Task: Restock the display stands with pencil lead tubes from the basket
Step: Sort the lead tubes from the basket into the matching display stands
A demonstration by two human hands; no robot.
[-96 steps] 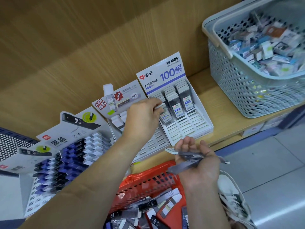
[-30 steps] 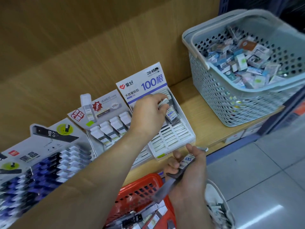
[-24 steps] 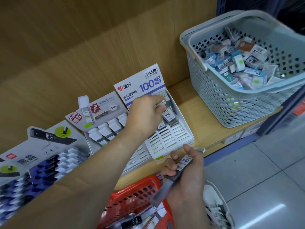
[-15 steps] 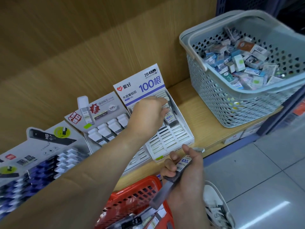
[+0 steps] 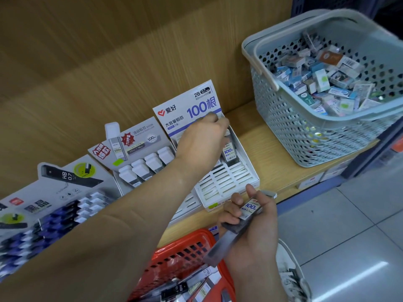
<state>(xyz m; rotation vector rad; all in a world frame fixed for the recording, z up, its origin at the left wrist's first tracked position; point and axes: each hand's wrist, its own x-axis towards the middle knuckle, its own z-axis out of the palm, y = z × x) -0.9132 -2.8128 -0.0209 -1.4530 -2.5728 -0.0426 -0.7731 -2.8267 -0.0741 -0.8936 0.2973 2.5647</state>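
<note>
Your left hand (image 5: 201, 141) reached into the back row of the white cardboard display stand (image 5: 231, 182) with the blue "100" header card, which sat at the front edge of the wooden shelf (image 5: 272, 162). Its back faced the camera and its fingers curled down against the header card, so you could not tell whether they pinched a tube or only pressed one into its slot. Just right of that hand, one dark tube with a blue "100" label (image 5: 228, 152) stood upright in the stand, and the front rows of white slots lay bare.

Your right hand (image 5: 255, 234) hovered just off the shelf's front edge, below the stand, its fingers and thumb curled round a small bundle of long dark grey pencil lead tubes (image 5: 249, 209) with the same label. The red plastic mesh basket (image 5: 181, 256) below it held more tubes. A pale grey perforated basket (image 5: 283, 127) of small boxes stood toward the right end of the shelf.

This looked like the seating step: one tube going in at the back, with most of the stand left to fill. The next move would likely call for drawing one tube from the right hand's bundle, turning it upright with the label facing forward, and dropping it squarely into the next free slot without tipping its neighbours
</note>
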